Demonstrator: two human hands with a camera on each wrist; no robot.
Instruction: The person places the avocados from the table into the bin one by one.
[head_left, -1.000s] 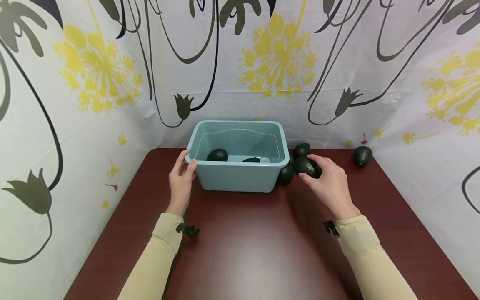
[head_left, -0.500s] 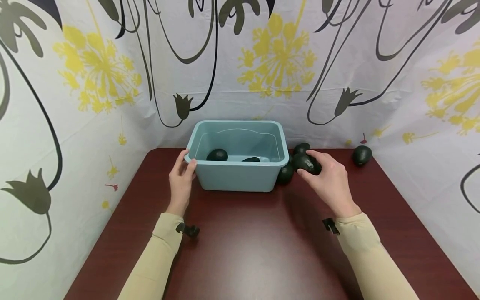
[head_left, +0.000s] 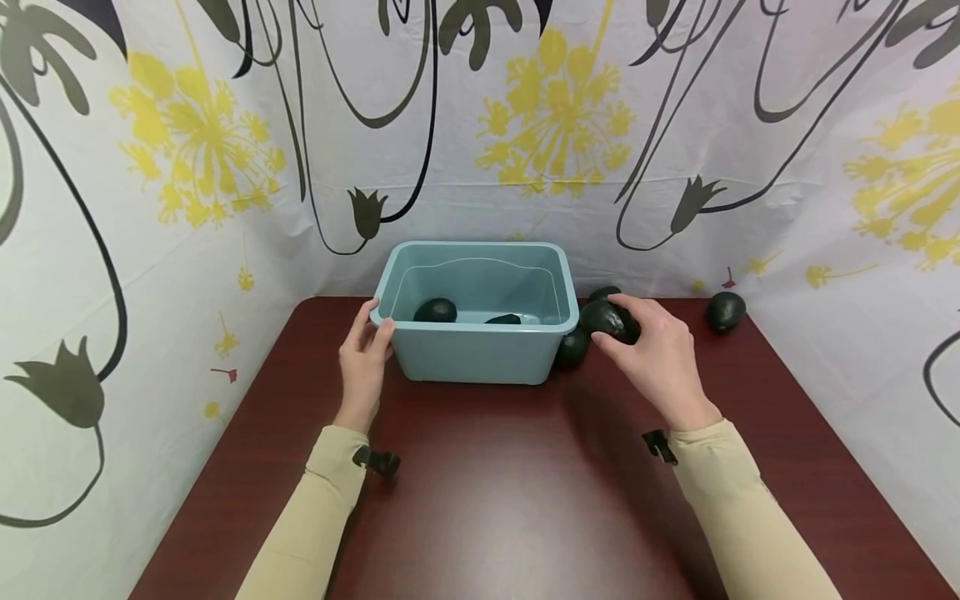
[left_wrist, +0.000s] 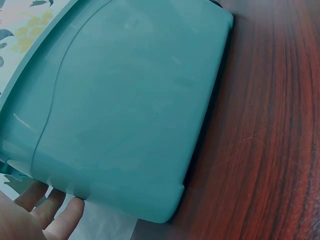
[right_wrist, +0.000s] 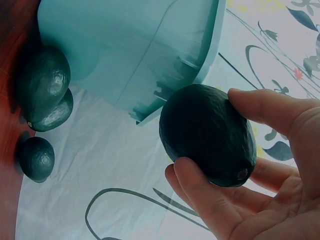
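My right hand [head_left: 660, 358] holds a dark green avocado [head_left: 609, 321] between thumb and fingers, just right of the blue plastic bin [head_left: 472, 354]. In the right wrist view the held avocado [right_wrist: 206, 132] has its stem end toward the palm and is raised off the table. Around the bin's front left corner, my left hand [head_left: 363, 362] grips the rim. The left wrist view shows its fingers [left_wrist: 70, 215] against the bin's side wall [left_wrist: 130, 100]. Inside the bin lie one avocado [head_left: 435, 310] and part of another [head_left: 504, 319], mostly hidden by the front wall.
Beside the bin's right wall sit more avocados, one at the front [head_left: 572, 348] and one behind [head_left: 604, 293]. A lone avocado [head_left: 725, 311] lies at the back right edge of the dark red table [head_left: 480, 483]. Patterned cloth [head_left: 480, 200] hangs behind.
My right hand has lifted the avocado slightly up and left toward the bin, covering more of the one behind it. The left hand and bin stay put.
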